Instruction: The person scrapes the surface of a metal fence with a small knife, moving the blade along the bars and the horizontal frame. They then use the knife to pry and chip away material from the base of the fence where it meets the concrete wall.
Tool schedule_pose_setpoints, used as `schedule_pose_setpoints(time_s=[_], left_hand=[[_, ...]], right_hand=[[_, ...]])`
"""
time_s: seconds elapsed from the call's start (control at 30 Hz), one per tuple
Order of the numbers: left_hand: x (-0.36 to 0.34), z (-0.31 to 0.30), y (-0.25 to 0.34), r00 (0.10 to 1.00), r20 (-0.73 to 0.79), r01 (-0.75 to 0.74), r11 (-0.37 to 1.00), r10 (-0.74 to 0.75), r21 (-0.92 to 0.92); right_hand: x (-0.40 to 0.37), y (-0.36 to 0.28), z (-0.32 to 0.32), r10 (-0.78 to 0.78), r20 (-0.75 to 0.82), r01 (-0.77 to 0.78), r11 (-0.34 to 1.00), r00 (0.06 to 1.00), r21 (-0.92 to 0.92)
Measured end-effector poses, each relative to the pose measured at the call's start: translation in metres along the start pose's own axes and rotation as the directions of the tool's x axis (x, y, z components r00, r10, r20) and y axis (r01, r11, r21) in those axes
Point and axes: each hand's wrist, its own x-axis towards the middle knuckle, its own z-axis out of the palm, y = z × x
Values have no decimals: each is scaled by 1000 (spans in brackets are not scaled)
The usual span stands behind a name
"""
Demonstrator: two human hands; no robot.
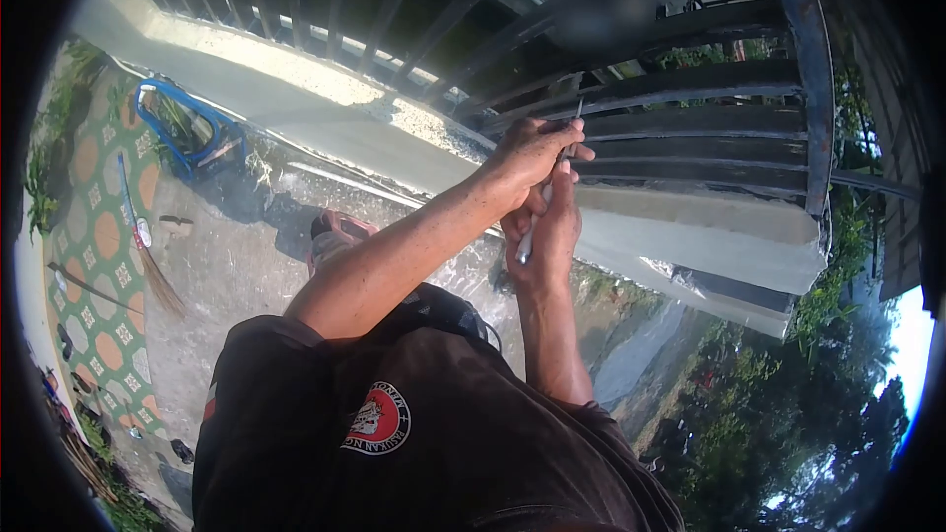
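Note:
My left hand [527, 160] and my right hand [555, 229] are close together in front of the dark fence slats [680, 122]. Both sets of fingers are closed around a slim tool [525, 247] with a pale, rounded handle. Its handle end pokes out below, by my right palm, while a thin dark shaft rises past my left fingertips and overlaps the slats. The middle of the tool is hidden by my fingers; its exact kind I cannot tell. Just under my hands runs the pale low wall [680, 227] that bears the fence.
A rusty upright post [811, 89] closes the fence at the right. On the left, a blue looped frame [215, 143] stands near the wall, and a broom [148, 256] lies across the patterned tiles [103, 227]. Greenery [769, 404] grows at the lower right.

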Motion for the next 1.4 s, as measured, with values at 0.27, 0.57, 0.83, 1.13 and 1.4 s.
schedule_pose_setpoints(time_s=[0.27, 0.57, 0.83, 1.13, 1.4], left_hand=[[4, -17, -1, 995, -3, 97, 992, -97, 78], [10, -20, 3, 987, 77, 147, 989, -144, -29], [16, -33, -8, 985, 76, 156, 987, -158, 30], [16, -29, -8, 991, 65, 121, 993, -120, -16], [18, -37, -11, 990, 57, 126, 991, -128, 37]], right_hand=[[4, 17, 10, 23, -52, -21, 1000, 998, 23], [-1, 14, 20, -40, -82, 44, 998, 996, 39], [7, 31, 12, 1, -101, 6, 997, 995, 71], [8, 27, 7, -43, -53, 46, 997, 998, 61], [12, 36, 6, -35, -72, 39, 998, 997, 56]])
